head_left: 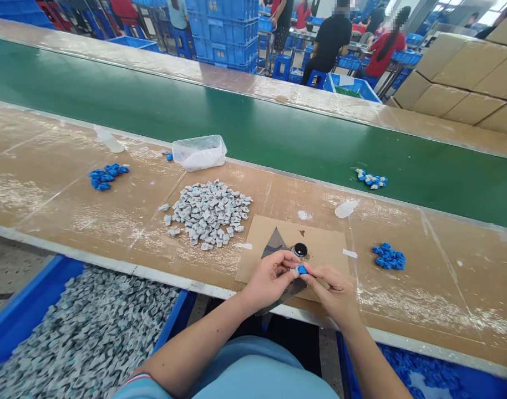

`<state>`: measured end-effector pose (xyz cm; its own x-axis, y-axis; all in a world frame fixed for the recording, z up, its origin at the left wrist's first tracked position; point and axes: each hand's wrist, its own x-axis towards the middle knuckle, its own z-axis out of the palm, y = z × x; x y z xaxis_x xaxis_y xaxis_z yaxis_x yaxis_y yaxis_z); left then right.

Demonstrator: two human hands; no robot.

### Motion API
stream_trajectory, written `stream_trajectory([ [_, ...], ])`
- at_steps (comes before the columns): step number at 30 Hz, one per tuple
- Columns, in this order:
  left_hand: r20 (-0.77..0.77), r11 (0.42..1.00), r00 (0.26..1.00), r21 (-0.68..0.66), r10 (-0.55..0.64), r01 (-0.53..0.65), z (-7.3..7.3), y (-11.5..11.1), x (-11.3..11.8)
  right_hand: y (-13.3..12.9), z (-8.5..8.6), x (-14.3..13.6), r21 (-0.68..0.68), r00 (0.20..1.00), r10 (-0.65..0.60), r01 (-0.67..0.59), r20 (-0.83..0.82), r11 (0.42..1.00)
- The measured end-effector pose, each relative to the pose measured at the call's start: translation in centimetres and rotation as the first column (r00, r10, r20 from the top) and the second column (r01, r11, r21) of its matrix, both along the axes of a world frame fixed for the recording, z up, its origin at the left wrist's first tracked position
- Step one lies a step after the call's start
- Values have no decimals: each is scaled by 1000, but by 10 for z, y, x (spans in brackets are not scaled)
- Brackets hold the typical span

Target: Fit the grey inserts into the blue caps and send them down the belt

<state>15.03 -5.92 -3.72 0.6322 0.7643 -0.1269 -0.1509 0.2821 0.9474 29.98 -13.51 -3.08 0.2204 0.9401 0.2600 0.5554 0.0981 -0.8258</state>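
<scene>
My left hand (274, 279) pinches a small grey-white plastic piece (295, 271) at the front of the table. From the other side my right hand (330, 288) grips a small blue plastic piece (302, 270); the two pieces touch. Fingertips hide most of both. Just beyond the hands sits a small round pot with a black top (300, 250). Beneath it lie a dark pointed sheet (277, 240) and a cardboard sheet (324, 235). Left of them spreads a pile of grey-white pieces (212, 210). Blue pieces (389, 256) are heaped to the right.
A green conveyor belt (253, 124) runs behind the table, carrying joined blue-white pieces (371, 179). A clear plastic tub (199, 153) and white bottles (108, 139) stand along its near edge. Blue crates (64, 277) flank me below. Cartons (461, 72) and seated people are beyond.
</scene>
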Motion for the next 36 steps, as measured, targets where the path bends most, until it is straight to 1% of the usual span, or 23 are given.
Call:
stream_trajectory([
  [2, -22, 999, 1000, -34, -21, 20, 1, 5, 1, 0, -2, 7, -15, 999, 17, -17, 47, 1000],
  [3, -37, 999, 999, -35, -27, 26, 1, 10, 1, 1, -3, 16, -3, 996, 8, -8, 85, 1000],
  [4, -58, 1000, 998, -20, -16, 15, 1, 18, 1, 1, -5, 28, 27, 990, -42, 39, 133, 999],
  [5, -85, 1000, 996, 12, 16, -15, 2, 28, 0, 2, -6, 44, 74, 972, -143, 131, 187, 989],
  [6, -120, 996, 990, 59, 72, -65, 3, 40, 0, 2, -8, 64, 133, 929, -282, 256, 241, 957],
  [7, -160, 985, 977, 117, 144, -126, 4, 53, 1, 2, -11, 85, 196, 851, -442, 400, 283, 895],
  [8, -205, 970, 958, 180, 200, -164, 6, 67, 2, 2, -14, 108, 228, 760, -560, 511, 331, 828],
  [9, -252, 951, 934, 243, 252, -191, 7, 81, 4, 1, -18, 129, 233, 674, -633, 592, 380, 771],
  [10, -298, 934, 909, 295, 292, -203, 9, 95, 7, 1, -22, 149, 212, 610, -665, 647, 431, 732],
  [11, -340, 919, 882, 334, 326, -211, 9, 107, 10, 1, -26, 165, 170, 602, -643, 654, 473, 737],
  [12, -375, 906, 856, 365, 355, -216, 10, 118, 14, 1, -31, 177, 147, 612, -621, 644, 490, 751],
  [14, -418, 887, 819, 407, 394, -218, 9, 135, 24, 0, -38, 188, 109, 660, -552, 587, 509, 802],
  [16, -428, 875, 807, 436, 406, -209, 8, 145, 33, -4, -42, 185, 103, 697, -497, 526, 516, 844],
  [19, -417, 873, 822, 453, 388, -182, 4, 149, 42, -17, -45, 167, 102, 728, -438, 457, 528, 883],
  [23, -408, 866, 840, 483, 358, -134, 4, 139, 40, -36, -44, 148, 81, 761, -372, 392, 531, 917],
  [25, -399, 831, 835, 543, 379, -118, 4, 131, 33, -42, -41, 144, 59, 776, -321, 346, 543, 936],
  [27, -387, 776, 821, 622, 421, -105, 5, 121, 19, -46, -36, 141, 56, 763, -283, 310, 581, 949],
  [30, -377, 700, 775, 705, 507, -116, 4, 106, -14, -48, -24, 135, 106, 730, -282, 278, 622, 955],
  [32, -374, 652, 715, 743, 591, -151, 3, 98, -40, -48, -16, 128, 131, 764, -272, 242, 585, 961],
  [34, -377, 602, 633, 778, 676, -179, 3, 90, -64, -46, -9, 119, 128, 818, -261, 228, 513, 965],
  [36, -394, 569, 571, 806, 720, -163, 2, 84, -80, -40, -5, 108, 107, 862, -245, 221, 443, 969],
])
